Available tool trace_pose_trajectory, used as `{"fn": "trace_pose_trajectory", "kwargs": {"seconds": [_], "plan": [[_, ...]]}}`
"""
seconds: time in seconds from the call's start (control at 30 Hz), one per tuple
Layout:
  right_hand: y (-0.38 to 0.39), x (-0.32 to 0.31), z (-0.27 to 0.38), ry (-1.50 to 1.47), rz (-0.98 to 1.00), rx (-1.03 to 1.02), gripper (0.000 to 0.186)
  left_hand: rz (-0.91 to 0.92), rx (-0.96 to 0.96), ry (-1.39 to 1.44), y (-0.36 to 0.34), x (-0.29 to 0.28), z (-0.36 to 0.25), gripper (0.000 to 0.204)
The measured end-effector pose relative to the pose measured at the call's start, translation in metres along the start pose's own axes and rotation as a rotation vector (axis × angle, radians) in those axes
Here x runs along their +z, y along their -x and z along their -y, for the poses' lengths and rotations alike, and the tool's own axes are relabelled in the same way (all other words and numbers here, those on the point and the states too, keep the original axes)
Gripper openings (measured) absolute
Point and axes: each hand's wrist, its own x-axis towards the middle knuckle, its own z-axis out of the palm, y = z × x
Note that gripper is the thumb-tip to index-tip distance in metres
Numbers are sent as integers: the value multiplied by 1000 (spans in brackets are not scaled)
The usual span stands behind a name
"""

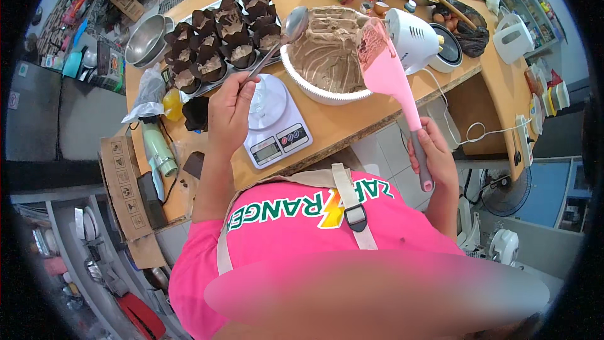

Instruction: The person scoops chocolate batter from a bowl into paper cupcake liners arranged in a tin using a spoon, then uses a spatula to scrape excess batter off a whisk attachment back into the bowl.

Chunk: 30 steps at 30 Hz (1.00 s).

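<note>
My left hand (229, 108) grips the handle of a metal spoon (294, 23), its bowl raised beside the rim of a white mixing bowl (336, 96). Chocolate-brown batter (327, 50) coats the inside of that bowl. In my right hand (434, 156) is a pink silicone spatula (395, 75) with a grey handle, its batter-smeared blade over the bowl's right side. Below my spoon, a white kitchen scale (280, 138) bears a clear shallow dish (267, 106). Left of the scale, dark paper muffin cups (236, 31) stand close together on a tray, several with batter in them.
A white hand mixer (412, 41) rests right of the bowl, its cord trailing over the table edge. Metal bowls (146, 41) sit at the far left, and a green bottle (158, 151) lies near a cardboard box (129, 189). Eggs (448, 20) are at the back right.
</note>
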Motion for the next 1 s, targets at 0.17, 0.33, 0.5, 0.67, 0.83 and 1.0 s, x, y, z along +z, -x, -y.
{"fn": "trace_pose_trajectory", "kwargs": {"seconds": [0.17,0.33,0.5,0.67,0.83,1.0], "plan": [[2,-1,1,4,-7,-174,29,10,-10,-4,1,1,0,17],[-33,27,-3,367,-202,-634,32,92,-104,-17,0,7,-9,20],[-50,52,3,767,-279,-1046,40,111,-124,-91,-4,8,-24,20],[-61,60,-1,809,-273,-1145,39,40,-71,30,-9,14,-19,18],[-67,60,-6,845,-294,-1155,42,6,-55,67,-14,24,-27,19],[-65,57,-6,811,-355,-1059,42,128,-100,55,-16,25,-27,20]]}}
